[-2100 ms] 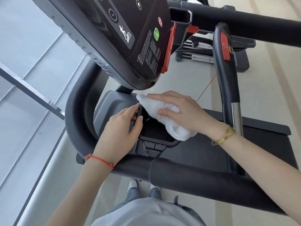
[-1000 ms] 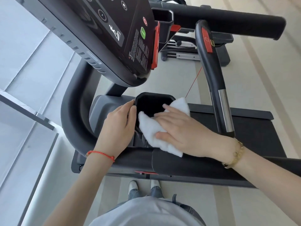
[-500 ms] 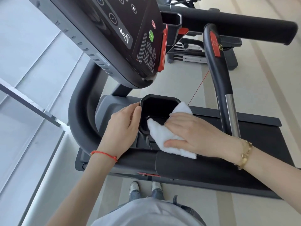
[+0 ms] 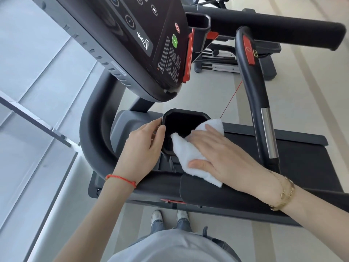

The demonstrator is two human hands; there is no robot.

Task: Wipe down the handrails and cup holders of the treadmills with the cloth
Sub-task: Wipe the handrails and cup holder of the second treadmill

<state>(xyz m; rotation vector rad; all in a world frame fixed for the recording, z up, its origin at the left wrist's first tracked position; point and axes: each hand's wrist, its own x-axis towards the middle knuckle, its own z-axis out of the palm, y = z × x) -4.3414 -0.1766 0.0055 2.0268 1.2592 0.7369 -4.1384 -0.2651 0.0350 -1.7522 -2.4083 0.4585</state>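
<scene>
Both hands are on the treadmill's near left corner. My left hand [image 4: 143, 146] curls its fingers and thumb around the left rim of the black cup holder [image 4: 184, 115], gripping it. My right hand [image 4: 222, 157] lies flat with fingers nearly straight, pressing the white cloth [image 4: 186, 153] against the cup holder's right rim; the cloth's near end drapes onto the near handrail [image 4: 207, 193]. Farther off, the console [image 4: 132, 44] tilts overhead, and a curved grip bar [image 4: 255, 95] rises to the right.
</scene>
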